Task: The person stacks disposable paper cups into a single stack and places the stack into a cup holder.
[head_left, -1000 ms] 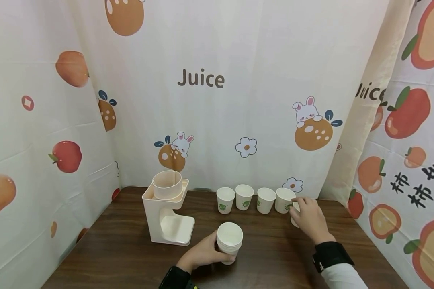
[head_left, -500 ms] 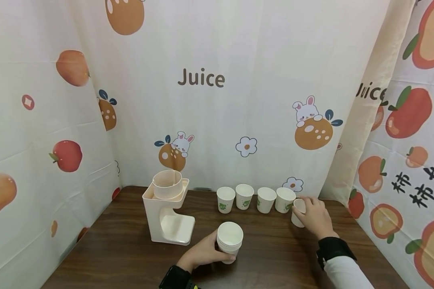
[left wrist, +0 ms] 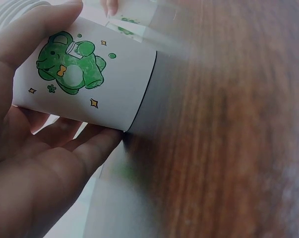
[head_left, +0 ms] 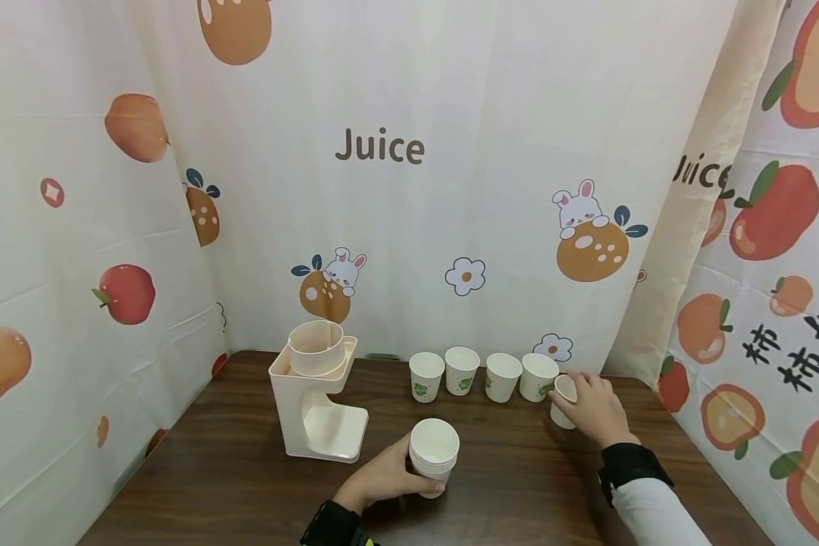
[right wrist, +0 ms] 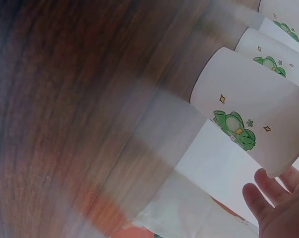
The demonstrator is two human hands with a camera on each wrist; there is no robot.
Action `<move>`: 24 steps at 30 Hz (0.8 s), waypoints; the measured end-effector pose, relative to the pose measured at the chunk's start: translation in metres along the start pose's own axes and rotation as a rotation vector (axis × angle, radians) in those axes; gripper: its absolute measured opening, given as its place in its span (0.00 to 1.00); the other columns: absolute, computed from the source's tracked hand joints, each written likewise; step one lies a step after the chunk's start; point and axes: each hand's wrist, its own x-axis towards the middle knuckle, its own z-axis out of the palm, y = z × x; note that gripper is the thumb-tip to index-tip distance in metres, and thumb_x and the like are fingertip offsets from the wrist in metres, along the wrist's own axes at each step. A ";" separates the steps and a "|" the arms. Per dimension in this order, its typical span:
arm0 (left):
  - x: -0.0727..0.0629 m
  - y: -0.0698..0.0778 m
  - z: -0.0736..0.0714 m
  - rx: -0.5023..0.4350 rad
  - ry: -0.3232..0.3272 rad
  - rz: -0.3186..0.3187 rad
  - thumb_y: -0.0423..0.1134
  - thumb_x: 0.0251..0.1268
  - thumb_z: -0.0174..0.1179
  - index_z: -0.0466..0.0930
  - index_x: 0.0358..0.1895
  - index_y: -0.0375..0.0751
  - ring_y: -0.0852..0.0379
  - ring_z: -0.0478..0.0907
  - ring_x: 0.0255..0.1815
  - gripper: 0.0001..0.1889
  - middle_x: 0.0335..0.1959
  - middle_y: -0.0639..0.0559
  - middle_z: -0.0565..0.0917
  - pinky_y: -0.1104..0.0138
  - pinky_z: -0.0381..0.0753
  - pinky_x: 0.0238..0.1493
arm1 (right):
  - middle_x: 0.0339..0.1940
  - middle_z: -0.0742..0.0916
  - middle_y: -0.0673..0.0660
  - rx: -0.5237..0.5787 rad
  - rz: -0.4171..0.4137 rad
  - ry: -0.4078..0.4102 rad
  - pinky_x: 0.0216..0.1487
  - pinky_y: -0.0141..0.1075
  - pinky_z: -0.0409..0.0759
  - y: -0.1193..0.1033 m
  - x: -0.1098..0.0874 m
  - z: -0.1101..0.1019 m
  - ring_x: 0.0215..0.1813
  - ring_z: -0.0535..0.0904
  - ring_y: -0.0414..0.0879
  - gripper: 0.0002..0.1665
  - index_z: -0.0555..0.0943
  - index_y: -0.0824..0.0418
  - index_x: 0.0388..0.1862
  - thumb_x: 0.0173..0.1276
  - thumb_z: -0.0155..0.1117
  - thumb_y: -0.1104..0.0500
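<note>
Because the right hand [head_left: 595, 409] has its thumb and fingers around the end cup [head_left: 560, 418], a sideways tug there could tip that cup or knock it into the neighbouring cup [head_left: 538, 373], between ten and eleven o'clock from it. Toward eight o'clock from the end cup, the left hand [head_left: 385, 474] is clamped around the cup stack [head_left: 434, 446]; too hard a squeeze could dent the walls, uneven loosening might topple it.
</note>
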 end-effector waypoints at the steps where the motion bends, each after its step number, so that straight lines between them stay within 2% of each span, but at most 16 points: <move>1: 0.000 0.000 0.000 0.003 0.001 -0.001 0.37 0.55 0.76 0.61 0.74 0.49 0.52 0.73 0.62 0.44 0.59 0.57 0.77 0.47 0.65 0.63 | 0.60 0.75 0.77 -0.001 0.000 -0.013 0.55 0.68 0.70 0.000 0.001 -0.001 0.59 0.68 0.75 0.39 0.73 0.69 0.66 0.70 0.63 0.40; 7: 0.000 -0.001 0.001 0.001 -0.003 0.000 0.36 0.55 0.76 0.61 0.74 0.49 0.52 0.73 0.62 0.44 0.59 0.56 0.76 0.47 0.66 0.63 | 0.59 0.76 0.78 0.023 -0.004 -0.062 0.52 0.68 0.71 0.000 0.003 -0.005 0.58 0.69 0.75 0.36 0.74 0.68 0.66 0.71 0.64 0.43; 17: -0.001 -0.001 -0.001 -0.019 -0.014 0.003 0.37 0.56 0.75 0.61 0.74 0.49 0.52 0.73 0.62 0.43 0.60 0.56 0.77 0.47 0.65 0.63 | 0.54 0.76 0.81 0.065 -0.015 -0.058 0.49 0.68 0.73 -0.007 0.001 -0.010 0.54 0.70 0.78 0.34 0.75 0.70 0.63 0.69 0.66 0.47; 24: 0.000 -0.001 -0.001 -0.020 -0.016 0.001 0.37 0.56 0.75 0.60 0.74 0.49 0.52 0.73 0.62 0.44 0.60 0.56 0.76 0.48 0.66 0.63 | 0.55 0.76 0.80 0.066 -0.023 -0.054 0.51 0.67 0.73 -0.009 -0.001 -0.013 0.55 0.69 0.77 0.34 0.75 0.71 0.63 0.69 0.66 0.48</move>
